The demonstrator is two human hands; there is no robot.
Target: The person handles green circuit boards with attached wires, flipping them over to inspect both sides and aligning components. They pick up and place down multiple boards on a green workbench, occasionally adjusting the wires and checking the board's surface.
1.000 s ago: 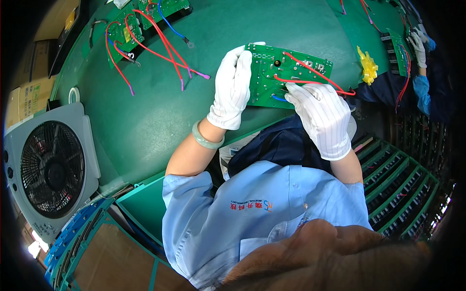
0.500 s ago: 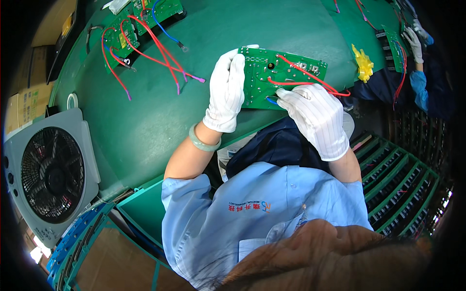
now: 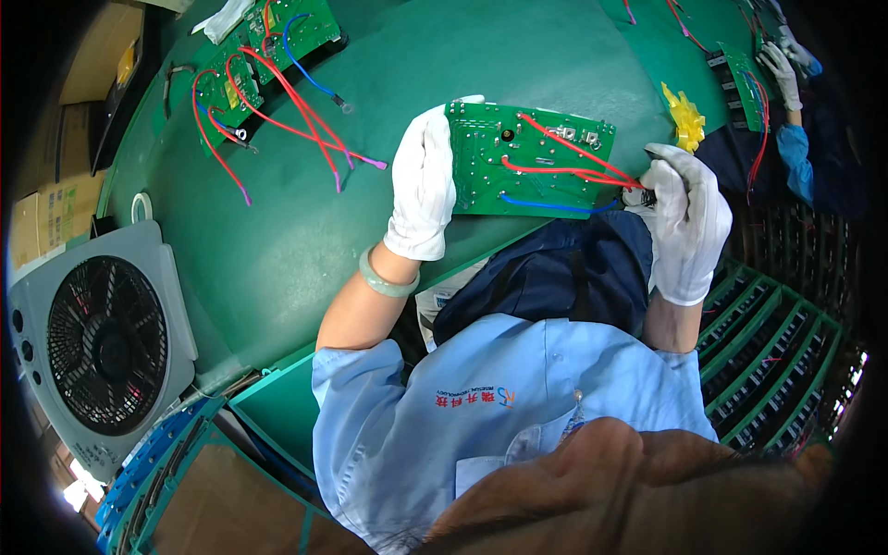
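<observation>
My left hand (image 3: 424,180), in a white glove, grips the left edge of a green circuit board (image 3: 529,159) held flat over the near edge of the green table (image 3: 277,268). Red wires and a blue wire run across the board toward its right end. My right hand (image 3: 686,222), also gloved, is off the board's right end and pinches the ends of those wires together with a small dark part.
Two more circuit boards (image 3: 264,55) with red and blue leads lie at the far left of the table. A grey box fan (image 3: 97,342) stands at the left. A yellow bow-shaped piece (image 3: 685,118) lies at the right; another person's gloved hand (image 3: 786,69) works beyond it. Green racks (image 3: 777,361) fill the lower right.
My right hand has slid off the board's surface to its right end and now holds the wire ends. The board sits flatter; my left hand keeps its grip.
</observation>
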